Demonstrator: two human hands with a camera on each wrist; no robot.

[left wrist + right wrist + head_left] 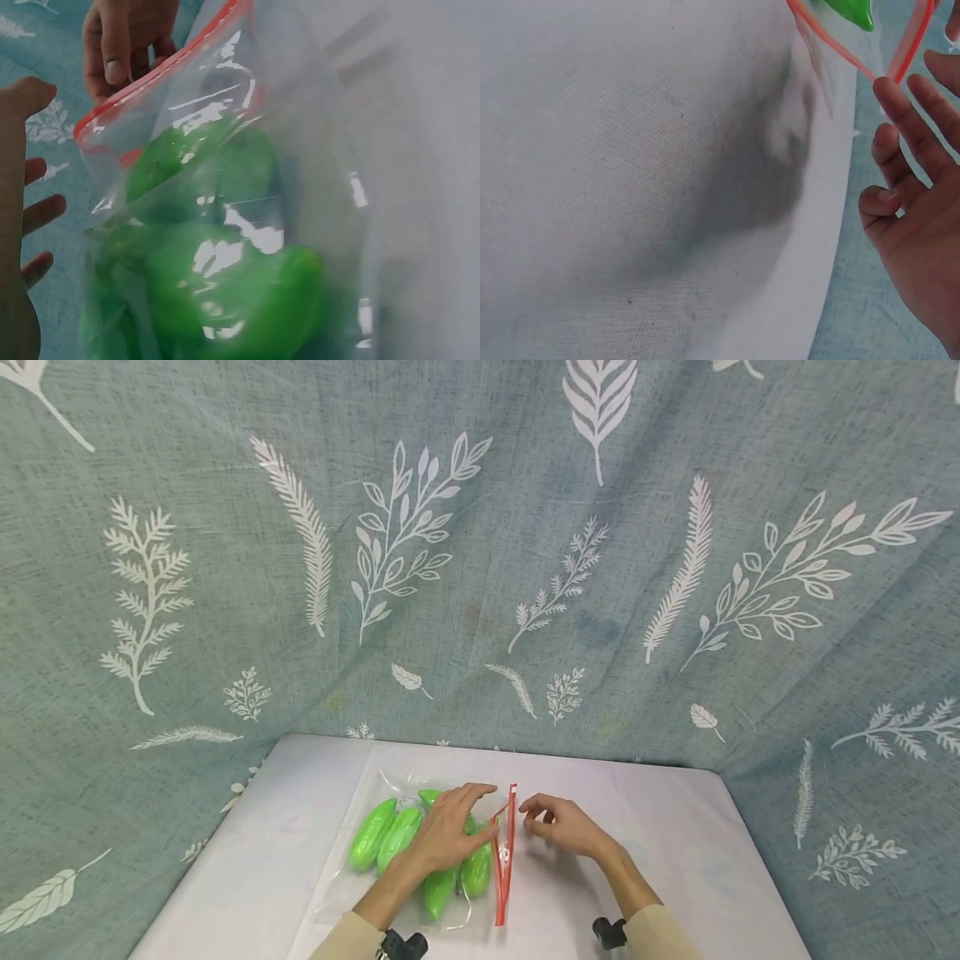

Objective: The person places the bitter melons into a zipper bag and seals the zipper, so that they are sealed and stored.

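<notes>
A clear zip bag (341, 887) with a red zip edge (501, 906) lies on the white table, its mouth toward the right and partly parted. Inside it are several glossy green cucumber-like vegetables (372, 835). Over the bag my left hand (447, 828) hovers with fingers extended and thumb apart, gripping nothing; in the left wrist view the left fingers (46, 214) are spread beside the plastic. Just right of the zip edge is my right hand (568, 828), loosely bent and empty. The right wrist view shows a right fingertip (886, 88) at or very near the red edge.
The white table (637, 810) extends to both sides of the bag. A blue-green cloth with white leaf prints (480, 568) hangs behind and at the sides. Both wrists carry small black cameras, such as the right one (609, 933).
</notes>
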